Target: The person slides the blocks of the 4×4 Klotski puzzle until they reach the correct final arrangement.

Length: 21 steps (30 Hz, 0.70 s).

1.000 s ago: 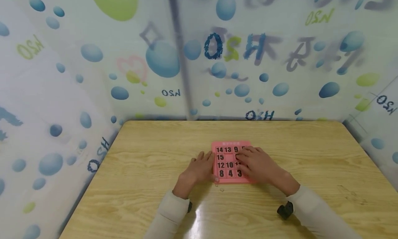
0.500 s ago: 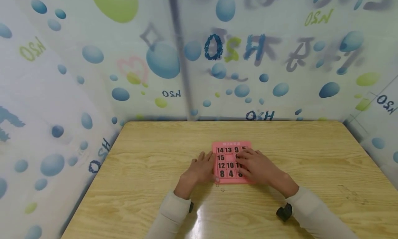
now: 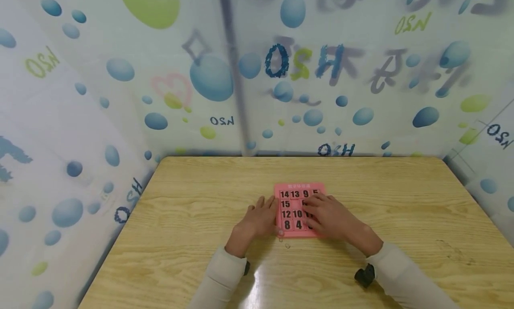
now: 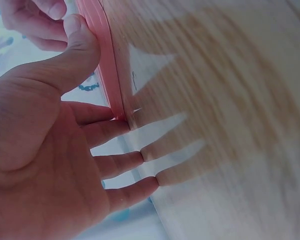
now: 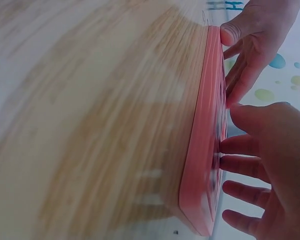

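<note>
Pink plastic: number puzzle (image 3: 297,214), flat on the bench (image 3: 201,193), near its middle. Judged light and stiff, hardly fragile, but liable to skid on smooth bench if pushed sideways. Best taken by opposite side walls of the frame (image 5: 196,155), clear of the tiles (image 3: 286,214). Tiles: probably free to slide singly, under light fingertip pressure, into the bare cell (image 3: 296,204) right of 15.

Left hand (image 3: 257,217): spread, fingers nearly straight, thumb and forefinger touching the frame's left side, other fingertips down on the bench. Right hand (image 3: 333,215): loosely spread over the right-hand columns, gripping nothing, fingertips at the tile face; firmness of contact impossible to tell. Several numbers hidden beneath.

Frame: rounded corners, fine parallel ridges along the side wall, pale lettering on the far border. Tiles: square, pink, with bold black numerals. Bench: pale wood grain, glossy, with soft reflections. Cuffs (image 3: 229,258): off-white, apparently soft cloth. Wall (image 3: 180,139): white, printed with blue and green droplets and lettering. Small marks (image 3: 287,246) just off the near left corner: too small to identify.
</note>
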### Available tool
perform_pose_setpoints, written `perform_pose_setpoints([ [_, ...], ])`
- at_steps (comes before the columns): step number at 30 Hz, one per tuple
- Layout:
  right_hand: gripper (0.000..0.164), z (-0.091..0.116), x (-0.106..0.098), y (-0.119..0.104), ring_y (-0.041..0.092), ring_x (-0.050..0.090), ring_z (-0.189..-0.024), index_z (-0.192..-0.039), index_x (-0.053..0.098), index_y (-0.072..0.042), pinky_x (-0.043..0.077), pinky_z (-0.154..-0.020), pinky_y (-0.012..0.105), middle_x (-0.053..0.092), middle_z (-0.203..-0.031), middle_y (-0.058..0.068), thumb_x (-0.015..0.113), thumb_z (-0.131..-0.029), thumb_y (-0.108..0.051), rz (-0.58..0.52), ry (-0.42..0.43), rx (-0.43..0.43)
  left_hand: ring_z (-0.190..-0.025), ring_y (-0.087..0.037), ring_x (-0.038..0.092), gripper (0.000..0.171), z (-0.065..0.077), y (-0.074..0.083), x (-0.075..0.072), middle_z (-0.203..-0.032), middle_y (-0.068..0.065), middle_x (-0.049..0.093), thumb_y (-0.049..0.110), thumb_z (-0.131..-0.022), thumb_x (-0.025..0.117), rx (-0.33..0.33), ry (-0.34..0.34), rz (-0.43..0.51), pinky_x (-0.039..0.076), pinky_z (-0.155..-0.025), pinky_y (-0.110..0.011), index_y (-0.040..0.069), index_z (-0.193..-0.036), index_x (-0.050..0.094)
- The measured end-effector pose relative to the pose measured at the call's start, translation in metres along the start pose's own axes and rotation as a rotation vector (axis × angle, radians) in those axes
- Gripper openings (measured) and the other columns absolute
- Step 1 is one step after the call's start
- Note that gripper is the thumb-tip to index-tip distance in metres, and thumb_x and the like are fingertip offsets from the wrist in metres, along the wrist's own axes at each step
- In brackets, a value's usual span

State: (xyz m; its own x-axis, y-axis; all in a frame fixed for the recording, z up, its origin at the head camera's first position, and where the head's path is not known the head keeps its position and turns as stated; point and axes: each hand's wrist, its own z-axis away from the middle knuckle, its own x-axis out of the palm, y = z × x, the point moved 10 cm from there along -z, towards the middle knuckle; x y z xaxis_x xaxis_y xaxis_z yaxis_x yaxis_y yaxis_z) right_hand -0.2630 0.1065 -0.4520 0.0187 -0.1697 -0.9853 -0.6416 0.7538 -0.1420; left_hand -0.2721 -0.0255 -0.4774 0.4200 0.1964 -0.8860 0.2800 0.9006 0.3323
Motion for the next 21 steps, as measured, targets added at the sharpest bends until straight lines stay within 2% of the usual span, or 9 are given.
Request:
perform_pose_setpoints([
  [7, 0.037, -0.003, 0.0, -0.005, 0.034, 0.052, -0.127, -0.123, 0.07, -0.009, 0.045, -0.101, 0.058, 0.063, -0.131, 0.009, 0.064, -0.095, -0.033, 0.008, -0.003, -0.004, -0.153, -0.035, 0.011, 0.095, 0.001, 0.0, 0.0, -0.166, -0.009, 0.018, 0.041, -0.087, 0.073, 0.002, -0.006, 0.01, 0.02, -0.119, -0.056, 0.009, -0.159, 0.02],
  [14, 0.043, -0.009, 0.005, -0.009, 0.034, 0.05, -0.131, -0.126, 0.069, -0.011, 0.041, -0.106, 0.057, 0.061, -0.135, 0.009, 0.059, -0.098, -0.042, 0.023, -0.039, 0.008, -0.152, -0.036, 0.012, 0.095, 0.001, -0.001, 0.0, -0.165, -0.01, 0.019, 0.042, -0.086, 0.073, 0.005, -0.003, 0.005, 0.021, -0.119, -0.056, 0.009, -0.159, 0.021],
  [21, 0.041, -0.014, 0.006, -0.014, 0.033, 0.051, -0.13, -0.127, 0.068, -0.012, 0.042, -0.105, 0.057, 0.06, -0.136, 0.008, 0.06, -0.097, -0.039, 0.02, -0.037, 0.001, -0.152, -0.036, 0.013, 0.094, 0.001, -0.001, -0.001, -0.165, -0.009, 0.02, 0.042, -0.087, 0.073, 0.01, 0.003, -0.005, 0.022, -0.119, -0.056, 0.01, -0.159, 0.021],
])
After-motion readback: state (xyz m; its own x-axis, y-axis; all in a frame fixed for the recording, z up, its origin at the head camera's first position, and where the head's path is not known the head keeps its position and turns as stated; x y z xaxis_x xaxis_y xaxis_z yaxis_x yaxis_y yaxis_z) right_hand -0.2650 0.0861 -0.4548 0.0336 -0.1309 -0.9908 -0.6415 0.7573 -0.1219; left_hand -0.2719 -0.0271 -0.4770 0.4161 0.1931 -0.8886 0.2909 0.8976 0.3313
